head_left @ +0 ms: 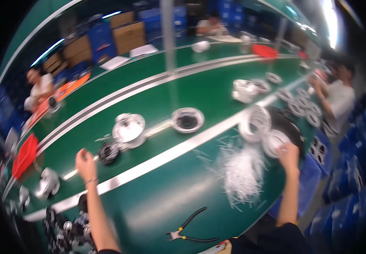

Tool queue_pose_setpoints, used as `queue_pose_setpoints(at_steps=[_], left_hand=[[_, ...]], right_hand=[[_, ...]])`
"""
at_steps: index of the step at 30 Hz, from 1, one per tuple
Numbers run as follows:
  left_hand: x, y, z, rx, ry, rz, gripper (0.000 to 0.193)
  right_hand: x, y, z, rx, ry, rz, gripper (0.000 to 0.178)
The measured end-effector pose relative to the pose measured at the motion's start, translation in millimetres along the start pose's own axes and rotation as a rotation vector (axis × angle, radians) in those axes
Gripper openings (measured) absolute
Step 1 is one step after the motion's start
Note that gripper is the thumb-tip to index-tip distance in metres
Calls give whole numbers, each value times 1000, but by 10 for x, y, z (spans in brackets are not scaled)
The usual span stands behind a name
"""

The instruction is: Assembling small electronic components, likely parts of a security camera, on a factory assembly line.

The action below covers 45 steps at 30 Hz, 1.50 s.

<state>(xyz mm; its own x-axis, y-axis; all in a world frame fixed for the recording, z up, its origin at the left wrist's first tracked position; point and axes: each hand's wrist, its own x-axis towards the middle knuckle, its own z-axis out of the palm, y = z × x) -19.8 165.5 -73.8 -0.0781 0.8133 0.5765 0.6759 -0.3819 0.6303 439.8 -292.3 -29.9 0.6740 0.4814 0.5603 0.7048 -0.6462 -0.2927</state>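
Note:
My right hand [288,157] grips the edge of a white plastic ring [272,142] on the right of the green worktable. Another white ring-shaped housing [255,122] stands just behind it, and a large dark object [285,127] lies alongside, its kind unclear. My left hand [85,164] hovers above the line's edge with fingers apart and nothing visible in it. Nearest to it are a round black part [109,153] and a shiny white bowl-shaped housing [128,130]. Between my arms lie a heap of thin whitish strips [243,175] and cutting pliers [175,234] with dark handles.
A white bowl with a black centre [187,120] and a white housing [245,90] sit on the green line. Black parts [66,228] crowd the lower left. A red tray [25,155] is at far left. Several white rings [303,106] lie near a co-worker [339,93].

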Motion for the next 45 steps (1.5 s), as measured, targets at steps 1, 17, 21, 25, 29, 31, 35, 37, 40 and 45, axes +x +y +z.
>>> queue_pose_setpoints(at_steps=[1,17,21,25,29,31,35,37,40,45], left_hand=[[-22,-57,85,16,3,13,25],[-115,-92,485,-445,-455,-713,47],[-306,47,364,-688,-406,-729,43],[-584,120,74,-851,-351,-712,41],[-815,195,-79,-919,-389,-706,42],[-909,255,-145,-902,-392,-683,41],[-1034,315,-204,-941,-362,-685,33],[-1105,287,-260,-980,-384,-725,31],[-1191,372,-405,-1058,-427,-774,31],[-1374,322,-581,-1047,-450,-784,33]], right_hand=[[-1,35,-84,1,16,-48,14],[33,477,33,485,-48,309,13],[41,382,-65,323,114,260,14],[73,156,-24,201,213,98,15],[50,478,116,197,-37,69,18],[38,501,100,57,-157,24,17],[74,399,-20,185,39,78,14],[104,-97,-183,182,88,28,14],[81,-795,-228,432,127,-192,18],[-350,-2038,348,689,-291,-739,30]])
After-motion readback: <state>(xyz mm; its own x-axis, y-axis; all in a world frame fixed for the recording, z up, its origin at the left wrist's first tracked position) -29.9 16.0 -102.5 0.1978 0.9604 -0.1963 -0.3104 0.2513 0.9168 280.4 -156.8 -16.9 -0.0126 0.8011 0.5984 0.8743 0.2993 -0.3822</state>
